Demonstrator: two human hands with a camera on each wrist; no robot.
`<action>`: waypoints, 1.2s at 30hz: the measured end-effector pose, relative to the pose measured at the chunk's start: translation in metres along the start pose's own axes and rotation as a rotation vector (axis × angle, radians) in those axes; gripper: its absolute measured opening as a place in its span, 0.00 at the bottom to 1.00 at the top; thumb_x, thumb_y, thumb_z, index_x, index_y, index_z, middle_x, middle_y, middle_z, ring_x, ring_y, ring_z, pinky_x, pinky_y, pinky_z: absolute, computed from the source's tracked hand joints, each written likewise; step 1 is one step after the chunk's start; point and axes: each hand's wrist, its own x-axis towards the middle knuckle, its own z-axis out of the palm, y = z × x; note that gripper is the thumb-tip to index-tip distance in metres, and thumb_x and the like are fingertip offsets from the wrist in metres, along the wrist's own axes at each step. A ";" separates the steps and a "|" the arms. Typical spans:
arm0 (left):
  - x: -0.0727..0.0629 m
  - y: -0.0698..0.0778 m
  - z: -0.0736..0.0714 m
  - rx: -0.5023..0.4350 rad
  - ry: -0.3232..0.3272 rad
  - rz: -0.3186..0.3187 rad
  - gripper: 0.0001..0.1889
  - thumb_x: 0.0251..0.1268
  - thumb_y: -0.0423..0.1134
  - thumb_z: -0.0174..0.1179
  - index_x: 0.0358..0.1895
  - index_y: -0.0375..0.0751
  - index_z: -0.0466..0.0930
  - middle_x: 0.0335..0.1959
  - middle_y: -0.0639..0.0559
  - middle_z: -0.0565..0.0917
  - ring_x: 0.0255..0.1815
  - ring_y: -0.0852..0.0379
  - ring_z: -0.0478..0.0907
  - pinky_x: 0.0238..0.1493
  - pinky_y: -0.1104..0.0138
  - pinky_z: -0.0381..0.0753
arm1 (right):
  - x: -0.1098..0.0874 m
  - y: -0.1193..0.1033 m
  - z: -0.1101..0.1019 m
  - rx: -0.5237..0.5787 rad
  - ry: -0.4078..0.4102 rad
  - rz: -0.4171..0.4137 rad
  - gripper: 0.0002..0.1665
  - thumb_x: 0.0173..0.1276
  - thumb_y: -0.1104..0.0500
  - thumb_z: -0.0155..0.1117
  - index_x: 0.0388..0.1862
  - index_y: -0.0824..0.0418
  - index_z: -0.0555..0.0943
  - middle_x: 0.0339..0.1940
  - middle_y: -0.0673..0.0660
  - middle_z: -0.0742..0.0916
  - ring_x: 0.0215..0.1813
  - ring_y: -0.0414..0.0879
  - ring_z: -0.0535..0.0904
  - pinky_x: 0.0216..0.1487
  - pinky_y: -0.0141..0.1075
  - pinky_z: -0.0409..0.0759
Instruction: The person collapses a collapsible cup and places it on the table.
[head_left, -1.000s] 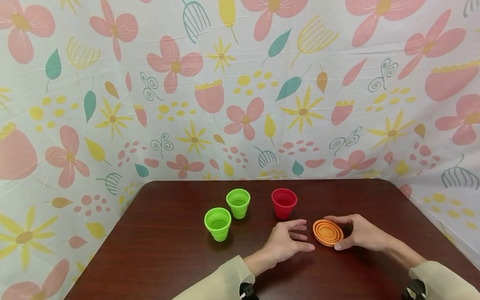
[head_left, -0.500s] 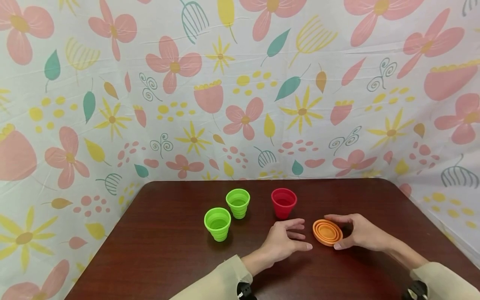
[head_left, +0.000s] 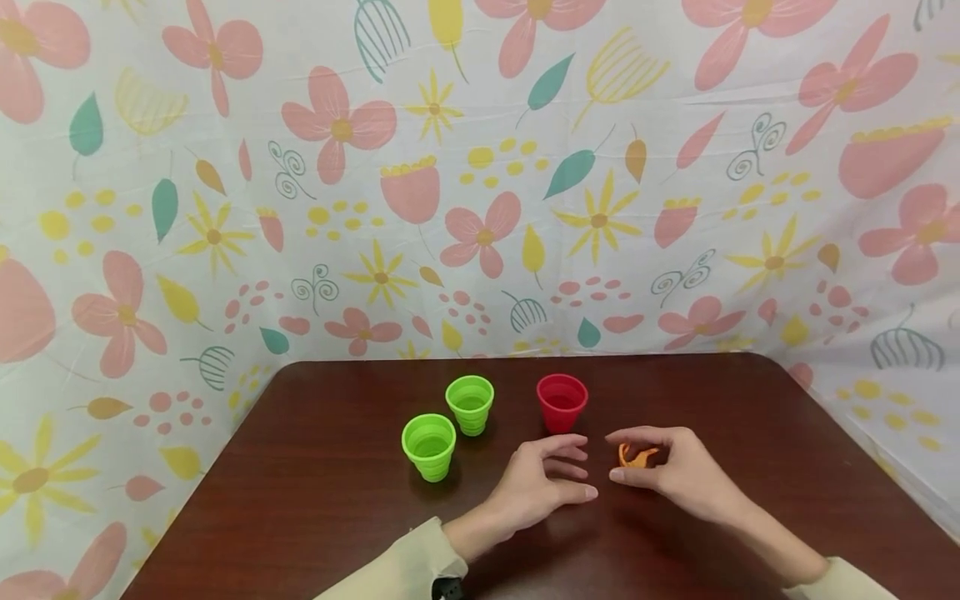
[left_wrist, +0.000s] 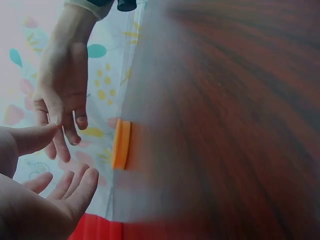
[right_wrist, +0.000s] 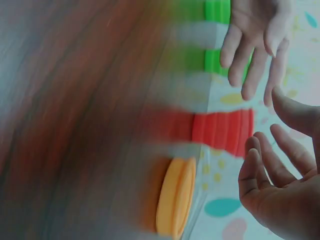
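A flattened orange collapsible cup (head_left: 640,461) lies on the table, largely hidden in the head view by my right hand (head_left: 686,475). The right wrist view shows the orange cup (right_wrist: 176,197) low on the tabletop, apart from that hand's spread, relaxed fingers (right_wrist: 272,167). My left hand (head_left: 528,479) hovers to the left, palm facing the right hand, thumb and fingers apart and holding nothing. Just beyond the left fingertips stands a red collapsible cup (head_left: 561,421), expanded and upright. In the left wrist view both hands face each other, with the orange cup (left_wrist: 121,144) beyond them.
Two bright green expanded cups, a nearer one (head_left: 430,460) and a farther one (head_left: 471,417), stand left of the red cup. The dark wooden table (head_left: 315,483) ends at the back against a floral-patterned cloth (head_left: 480,167).
My right hand has left the orange cup's right edge and shifted left, now covering much of it from the head camera. The left hand has drifted slightly left; the view has shifted a little.
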 end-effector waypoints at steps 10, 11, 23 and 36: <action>-0.018 0.010 -0.023 0.013 0.047 0.048 0.19 0.59 0.28 0.76 0.54 0.43 0.87 0.43 0.50 0.88 0.44 0.56 0.88 0.46 0.70 0.86 | 0.001 -0.020 0.033 0.019 0.002 -0.016 0.15 0.62 0.57 0.83 0.48 0.56 0.91 0.41 0.53 0.92 0.38 0.44 0.85 0.40 0.35 0.86; -0.019 0.011 -0.025 0.015 0.053 0.047 0.18 0.59 0.29 0.75 0.53 0.42 0.87 0.43 0.48 0.88 0.44 0.57 0.87 0.46 0.70 0.86 | 0.001 -0.021 0.035 0.027 -0.002 -0.026 0.16 0.62 0.57 0.83 0.48 0.57 0.91 0.40 0.52 0.92 0.38 0.44 0.85 0.40 0.35 0.86; -0.033 0.009 -0.030 0.063 0.053 0.080 0.15 0.62 0.28 0.73 0.52 0.37 0.86 0.44 0.38 0.88 0.41 0.58 0.86 0.47 0.69 0.85 | 0.000 -0.026 0.052 0.086 -0.028 -0.034 0.17 0.64 0.57 0.82 0.49 0.62 0.90 0.40 0.49 0.91 0.38 0.42 0.85 0.39 0.35 0.87; -0.041 0.017 -0.037 0.101 0.082 0.120 0.14 0.65 0.30 0.72 0.53 0.38 0.86 0.45 0.45 0.89 0.44 0.56 0.87 0.51 0.65 0.86 | 0.007 -0.035 0.063 0.147 -0.041 -0.015 0.17 0.63 0.57 0.82 0.50 0.61 0.90 0.42 0.52 0.92 0.40 0.45 0.88 0.40 0.36 0.89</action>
